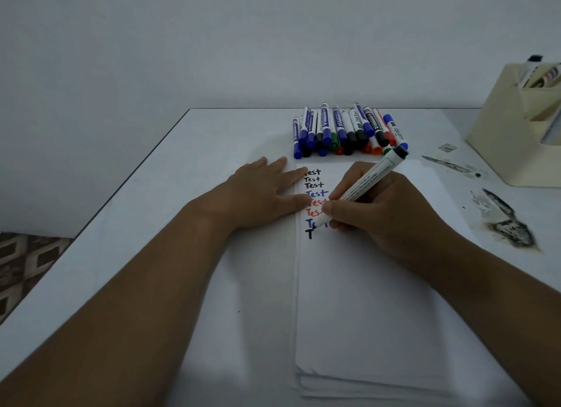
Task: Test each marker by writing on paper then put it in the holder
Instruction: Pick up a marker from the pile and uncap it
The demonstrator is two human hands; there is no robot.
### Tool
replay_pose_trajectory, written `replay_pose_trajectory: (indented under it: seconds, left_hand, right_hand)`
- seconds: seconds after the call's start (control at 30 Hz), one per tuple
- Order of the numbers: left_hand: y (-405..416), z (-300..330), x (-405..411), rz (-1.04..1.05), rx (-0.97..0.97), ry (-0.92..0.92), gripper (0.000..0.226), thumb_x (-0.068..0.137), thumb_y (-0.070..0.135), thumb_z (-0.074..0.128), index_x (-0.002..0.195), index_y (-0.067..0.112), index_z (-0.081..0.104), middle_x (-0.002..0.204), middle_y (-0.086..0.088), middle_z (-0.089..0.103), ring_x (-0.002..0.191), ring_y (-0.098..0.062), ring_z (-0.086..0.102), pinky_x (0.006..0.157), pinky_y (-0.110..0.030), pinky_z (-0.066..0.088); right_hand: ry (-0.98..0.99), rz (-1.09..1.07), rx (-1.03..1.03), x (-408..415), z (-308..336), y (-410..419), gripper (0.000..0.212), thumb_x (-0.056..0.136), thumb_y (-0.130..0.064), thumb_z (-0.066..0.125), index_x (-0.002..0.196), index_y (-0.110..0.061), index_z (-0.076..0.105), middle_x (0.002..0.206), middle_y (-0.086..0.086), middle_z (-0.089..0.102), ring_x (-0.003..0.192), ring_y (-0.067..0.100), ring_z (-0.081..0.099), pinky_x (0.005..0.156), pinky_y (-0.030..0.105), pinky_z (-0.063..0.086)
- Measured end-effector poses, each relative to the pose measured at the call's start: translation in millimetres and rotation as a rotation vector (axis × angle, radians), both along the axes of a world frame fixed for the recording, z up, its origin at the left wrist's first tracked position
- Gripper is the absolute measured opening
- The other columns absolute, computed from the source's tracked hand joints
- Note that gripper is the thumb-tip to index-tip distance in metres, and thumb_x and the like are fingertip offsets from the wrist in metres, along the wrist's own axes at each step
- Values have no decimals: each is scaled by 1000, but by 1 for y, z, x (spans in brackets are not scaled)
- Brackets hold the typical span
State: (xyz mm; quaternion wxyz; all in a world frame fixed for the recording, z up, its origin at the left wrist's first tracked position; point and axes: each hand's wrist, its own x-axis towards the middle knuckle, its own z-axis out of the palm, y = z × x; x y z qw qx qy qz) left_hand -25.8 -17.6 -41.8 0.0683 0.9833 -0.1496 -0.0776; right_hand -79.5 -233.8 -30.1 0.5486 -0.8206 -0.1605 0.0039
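Writing the eighth "Test" line with a black marker

The table carries the paper stack; the left hand, fingers spread flat, should keep pressing its top-left edge while the right hand pinches the black marker, tip just right of a fresh "T", for light, even strokes; the holder waits far right, untested markers lie behind the sheet

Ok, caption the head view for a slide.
Right hand writes a black "T" with a marker on paper; left hand steadies the sheet, untested markers behind, holder at right.
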Motion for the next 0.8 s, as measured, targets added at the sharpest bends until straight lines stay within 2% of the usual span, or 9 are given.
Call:
replay_pose_trajectory:
  seconds: [0.1,0.27,0.43,0.7,0.8]
  left_hand:
    - [0,2,-1,0,-1,2,79,85,81,29,155,50,11,167,9,3,154,-21,1,125,-43,7]
    - [1,3,-1,6,-7,19,92,71,88,20,154,52,10,167,10,3,154,-20,0,125,-44,8]
    - [2,0,3,14,-18,16,92,71,90,21,154,53,11,167,11,3,154,-21,1,125,-44,8]
    - [1,0,2,10,-8,18,88,74,87,23,154,52,11,167,9,4,154,-21,1,125,-44,8]
    - [1,1,2,10,-4,16,88,75,87,23,154,51,11,167,9,4,154,-22,1,125,-42,7]
  right_hand:
    - [27,4,63,-1,1,0,11,83,-14,78,81,-11,68,69,4,74,64,20,74,61,28,59]
    - [31,19,-17,-1,0,1,12,81,-20,80,79,-16,69,66,2,72,62,16,72,59,20,57]
    - [-15,16,-57,-1,0,-1,12,81,-21,80,78,-16,70,69,5,72,64,18,72,62,24,60]
    - [-2,33,-32,-3,1,-1,13,81,-17,81,77,-16,69,69,5,73,63,17,72,59,21,58]
    - [-2,5,-36,-2,0,-1,14,82,-14,81,76,-13,68,70,9,72,65,24,73,61,29,59]
